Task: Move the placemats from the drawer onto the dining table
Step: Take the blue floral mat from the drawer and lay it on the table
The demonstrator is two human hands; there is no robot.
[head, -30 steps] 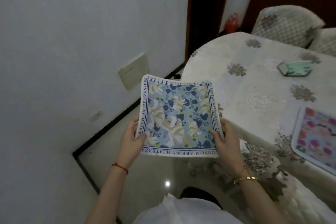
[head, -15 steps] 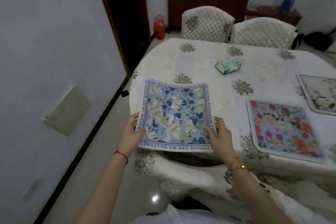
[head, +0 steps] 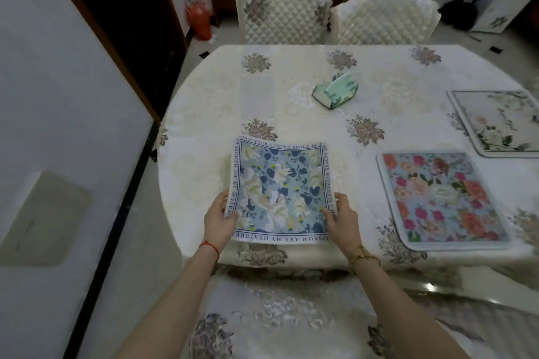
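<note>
A blue floral placemat (head: 281, 192) with lettering round its border hangs just over the near left part of the dining table (head: 291, 102). My left hand (head: 220, 217) grips its left edge and my right hand (head: 342, 220) grips its right edge. Whether the mat touches the tablecloth I cannot tell. A pink floral placemat (head: 442, 198) lies flat on the table to the right. A white rose placemat (head: 498, 122) lies beyond it at the right edge.
A green tissue box (head: 337, 90) sits mid-table. Two quilted chairs (head: 284, 10) stand at the far side, and another covered chair (head: 277, 320) is right below my arms. A white wall (head: 58, 96) and dark doorway run along the left, a red object (head: 199, 19) on the floor.
The view has swung to face the table squarely. Both hands have carried the blue placemat forward, from beside the table's edge to over its near left part.
</note>
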